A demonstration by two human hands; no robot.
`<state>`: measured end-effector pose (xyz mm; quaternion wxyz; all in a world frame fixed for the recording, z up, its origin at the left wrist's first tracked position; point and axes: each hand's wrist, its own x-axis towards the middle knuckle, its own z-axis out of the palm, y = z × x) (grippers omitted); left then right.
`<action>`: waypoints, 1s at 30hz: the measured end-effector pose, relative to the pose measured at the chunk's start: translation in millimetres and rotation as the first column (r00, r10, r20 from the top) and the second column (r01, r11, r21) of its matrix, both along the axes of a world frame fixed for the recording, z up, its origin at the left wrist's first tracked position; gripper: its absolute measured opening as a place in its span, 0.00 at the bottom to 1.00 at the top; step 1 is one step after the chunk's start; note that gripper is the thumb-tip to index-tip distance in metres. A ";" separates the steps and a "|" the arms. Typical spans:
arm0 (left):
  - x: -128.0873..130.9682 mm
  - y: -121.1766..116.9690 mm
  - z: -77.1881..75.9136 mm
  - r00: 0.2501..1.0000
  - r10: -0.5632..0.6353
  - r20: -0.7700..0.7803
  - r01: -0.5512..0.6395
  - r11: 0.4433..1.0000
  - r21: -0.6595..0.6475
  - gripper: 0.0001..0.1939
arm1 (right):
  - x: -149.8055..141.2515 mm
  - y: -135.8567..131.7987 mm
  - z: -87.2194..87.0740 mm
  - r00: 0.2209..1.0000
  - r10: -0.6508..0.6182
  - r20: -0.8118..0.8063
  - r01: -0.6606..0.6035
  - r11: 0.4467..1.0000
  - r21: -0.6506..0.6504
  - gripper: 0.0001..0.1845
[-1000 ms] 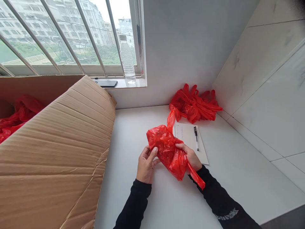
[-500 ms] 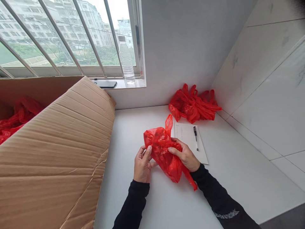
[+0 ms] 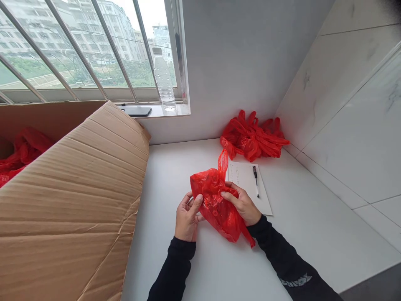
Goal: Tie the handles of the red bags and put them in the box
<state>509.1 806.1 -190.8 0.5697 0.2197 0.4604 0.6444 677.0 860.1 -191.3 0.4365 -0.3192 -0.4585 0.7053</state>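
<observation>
Crumpled, translucent red plastic bag (image 3: 214, 205) between my hands, above the white table (image 3: 169, 175). My left hand (image 3: 185, 220) pinches its near edge, thumb uppermost; my right hand (image 3: 245, 207) clasps the opposite, gathered side. The film is probably light, soft and slippery, best held by the bunched folds. Beyond my right hand: black-capped clear pen (image 3: 256, 182) on white paper (image 3: 243, 177), then piled red plastic bags (image 3: 253, 140)

Daylight enters a barred window (image 3: 84, 50) beside a grey wall (image 3: 238, 54).
</observation>
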 end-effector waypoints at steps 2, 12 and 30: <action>-0.3 0.5 -0.5 1.000 -0.009 -0.007 0.009 1.000 0.004 0.24 | 0.1 1.2 -2.2 1.000 -0.012 0.015 0.012 1.000 0.001 0.19; 3.6 -0.9 -1.4 0.996 -0.077 -0.048 0.077 0.997 0.006 0.25 | 1.3 -0.4 -0.4 0.999 -0.042 0.033 0.041 0.999 0.019 0.17; 4.2 3.3 -10.7 0.999 -0.015 -0.036 0.020 0.991 0.136 0.21 | -0.6 -0.3 -5.4 0.997 -0.011 0.076 0.007 0.998 0.058 0.19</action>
